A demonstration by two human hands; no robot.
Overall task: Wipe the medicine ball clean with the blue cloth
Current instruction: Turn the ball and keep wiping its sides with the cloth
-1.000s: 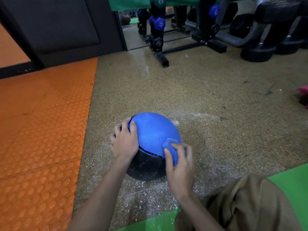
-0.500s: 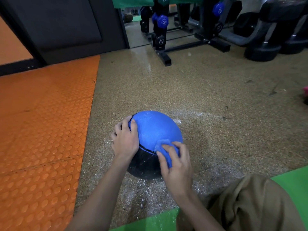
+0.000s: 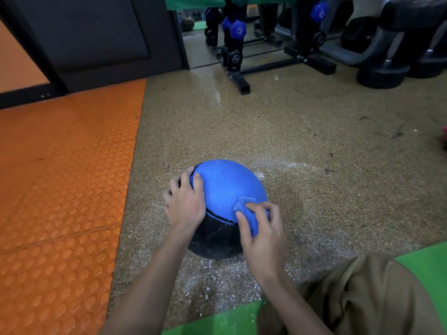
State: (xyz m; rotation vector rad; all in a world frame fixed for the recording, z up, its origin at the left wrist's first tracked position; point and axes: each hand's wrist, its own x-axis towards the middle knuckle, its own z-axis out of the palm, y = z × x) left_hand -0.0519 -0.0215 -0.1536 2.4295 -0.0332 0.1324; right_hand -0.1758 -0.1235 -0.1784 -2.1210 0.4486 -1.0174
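Medicine ball sits on the speckled floor, blue half up, black half toward the person. Left hand grips its left side, fingers curled over the seam. Right hand presses the bunched blue cloth to the lower right of the blue half, fingers closed on it. White residue surrounds the base. Judgement: firm overlapping strokes, with the left hand bracing and turning the ball, would reach the black half.
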